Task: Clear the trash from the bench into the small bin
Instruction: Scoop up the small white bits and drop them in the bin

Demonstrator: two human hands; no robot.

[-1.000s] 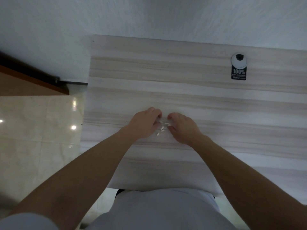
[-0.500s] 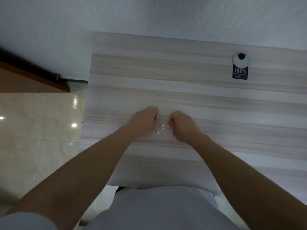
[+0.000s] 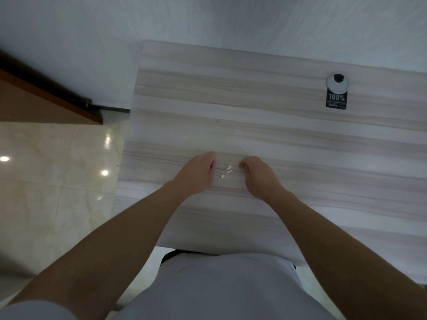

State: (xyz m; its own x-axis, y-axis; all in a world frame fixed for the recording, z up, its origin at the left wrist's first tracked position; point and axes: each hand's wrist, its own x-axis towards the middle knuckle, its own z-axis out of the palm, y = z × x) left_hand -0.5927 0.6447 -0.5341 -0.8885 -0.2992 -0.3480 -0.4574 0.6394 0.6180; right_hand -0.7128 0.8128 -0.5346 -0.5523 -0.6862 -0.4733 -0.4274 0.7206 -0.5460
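Three small white scraps of trash [image 3: 227, 170] lie on the pale striped wooden bench [image 3: 265, 125]. My left hand [image 3: 196, 173] rests on the bench just left of the scraps, fingers curled under. Just right of them sits my right hand [image 3: 258, 175], also with its fingers curled. Neither hand touches the scraps, and whether either holds anything inside the curl is hidden. No bin is in view.
A round white cable grommet [image 3: 337, 82] with a dark "100%" label [image 3: 336, 100] sits at the bench's far right. A glossy tiled floor [image 3: 50, 172] lies to the left, beyond the bench's left edge. A brown wooden door or panel [image 3: 34, 100] stands far left.
My hands have drawn apart from each other, uncovering the white scraps that lay between the fingertips. The scraps now sit in the gap.
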